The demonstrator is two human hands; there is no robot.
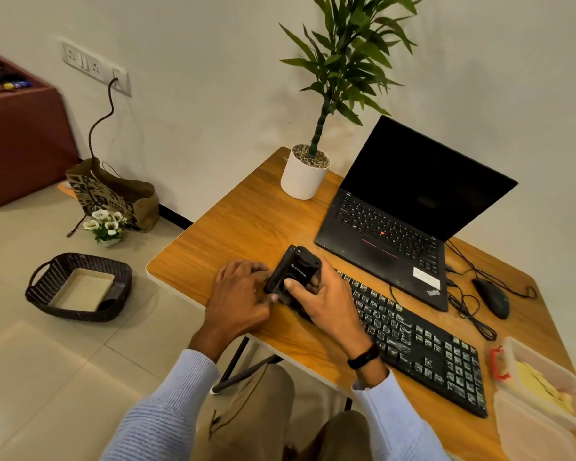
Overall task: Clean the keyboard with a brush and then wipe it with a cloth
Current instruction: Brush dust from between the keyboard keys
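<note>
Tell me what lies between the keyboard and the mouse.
Head view: loose black cables lie on the table between keyboard and mouse, beside the laptop's front corner.
</note>
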